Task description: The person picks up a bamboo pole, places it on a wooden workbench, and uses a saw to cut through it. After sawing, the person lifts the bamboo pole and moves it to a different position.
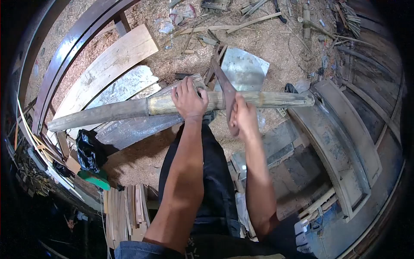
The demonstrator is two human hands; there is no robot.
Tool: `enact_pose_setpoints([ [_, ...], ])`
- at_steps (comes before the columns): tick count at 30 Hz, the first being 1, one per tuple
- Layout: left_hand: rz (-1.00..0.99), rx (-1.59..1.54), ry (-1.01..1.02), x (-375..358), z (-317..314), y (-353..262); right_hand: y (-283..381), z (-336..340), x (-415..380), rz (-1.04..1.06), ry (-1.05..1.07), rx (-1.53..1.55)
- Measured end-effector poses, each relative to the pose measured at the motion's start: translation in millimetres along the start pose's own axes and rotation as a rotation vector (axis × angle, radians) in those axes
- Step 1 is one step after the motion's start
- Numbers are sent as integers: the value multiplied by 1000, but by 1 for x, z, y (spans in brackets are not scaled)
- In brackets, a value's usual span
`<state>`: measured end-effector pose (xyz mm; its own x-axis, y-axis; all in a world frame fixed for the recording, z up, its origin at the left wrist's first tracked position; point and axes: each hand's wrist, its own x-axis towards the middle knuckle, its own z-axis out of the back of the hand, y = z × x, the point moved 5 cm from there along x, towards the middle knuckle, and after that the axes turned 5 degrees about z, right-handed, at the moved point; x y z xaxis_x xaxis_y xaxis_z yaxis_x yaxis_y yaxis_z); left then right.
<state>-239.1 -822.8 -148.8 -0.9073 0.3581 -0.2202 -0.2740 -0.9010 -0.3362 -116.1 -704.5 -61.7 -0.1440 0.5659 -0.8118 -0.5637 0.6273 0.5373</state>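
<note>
A thick bamboo pole (276, 99) lies crosswise in front of me, with a joint ring left of my left hand. My left hand (189, 99) presses down on the pole near its middle, fingers bent over the far side and thumb to the right. Closed around the handle of a dark brown machete, my right hand (244, 116) is just right of it. The machete (223, 80) overlaps the pole in this view, its blade pointing away from me and slightly left. The handle's lower end shows below my fist.
Under the pole are a dark plank (142, 129) and a pale curved board (112, 64). A metal sheet (244, 69) lies beyond the machete. Curved wooden frames (340, 146) stand right. A black plastic bag (89, 151) and stacked wood strips (125, 211) are at lower left. Shavings cover the ground.
</note>
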Motion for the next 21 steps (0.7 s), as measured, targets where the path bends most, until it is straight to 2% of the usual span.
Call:
enact_pose_setpoints([
  [4, 4, 17, 18, 2, -3, -1, -2, 25, -59, -98, 25, 71],
  [6, -11, 16, -8, 1, -4, -2, 2, 25, -65, 20, -4, -145],
  [10, -27, 15, -21, 0, -2, -1, 6, -7, 19, -23, 30, -66],
  [12, -20, 21, -19, 1, -2, 1, 16, -13, 32, -44, 40, -57],
  [15, -12, 29, -15, -3, -6, 1, 31, -2, 25, 67, 89, 73],
  [17, -48, 39, -78, -3, -6, 0, 45, 18, 4, 370, 144, 71],
  [21, -58, 12, -111, -4, -2, -2, 51, 38, -40, 585, 136, -193],
])
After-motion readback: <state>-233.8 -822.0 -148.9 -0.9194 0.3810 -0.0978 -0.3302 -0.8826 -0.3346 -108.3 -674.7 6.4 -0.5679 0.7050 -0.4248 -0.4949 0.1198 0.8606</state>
